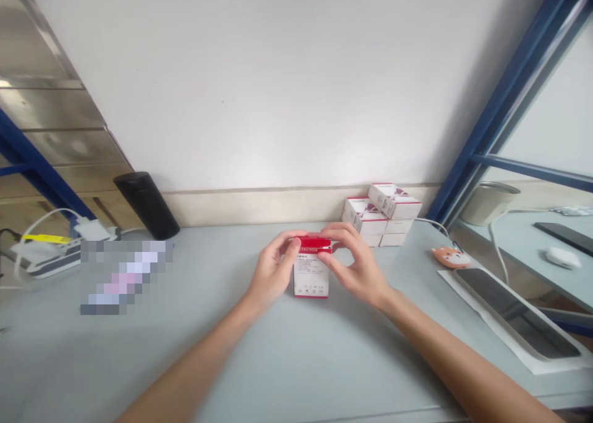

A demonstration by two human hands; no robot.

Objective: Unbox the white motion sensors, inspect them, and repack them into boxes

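Note:
A small white and red carton (312, 276) stands upright on the grey-blue table (296, 361), with printed text and small symbols on the side towards me. Its red top edge bears the letters "TECTOR". My left hand (274, 265) grips the carton's upper left corner, thumb on the front and fingers over the top. From the right, my right hand (356, 263) has thumb and fingers curved around the upper right corner, touching the top edge. Whether the flap is fully closed I cannot tell.
Several similar cartons (395, 202) are stacked against the wall at the back right. A black cylinder (147, 205) and a power strip (60, 259) stand left. On the right lie an orange animal-faced case (451, 257) and a dark phone-like device (516, 312) on white paper.

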